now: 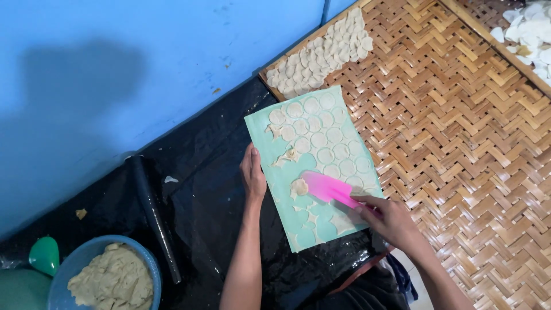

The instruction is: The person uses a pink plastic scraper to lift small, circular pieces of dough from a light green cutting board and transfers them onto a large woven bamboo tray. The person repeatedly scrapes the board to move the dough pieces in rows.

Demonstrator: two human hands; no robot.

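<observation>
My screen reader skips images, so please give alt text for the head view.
A right hand slides a pink scraper under dough rounds on a green mat, steadied by the left hand, beside a woven bamboo tray.

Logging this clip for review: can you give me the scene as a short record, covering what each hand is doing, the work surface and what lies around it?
left hand: flat on the left edge of the green mat
right hand: grips a pink scraper, its blade under one dough disc
green mat: holds rows of cut dough rounds, with gaps and scraps in the lower half
woven tray: right of the mat, a cluster of discs at its top corner
blue bowl: lower left, holding dough
black roller: on the black sheet
</observation>
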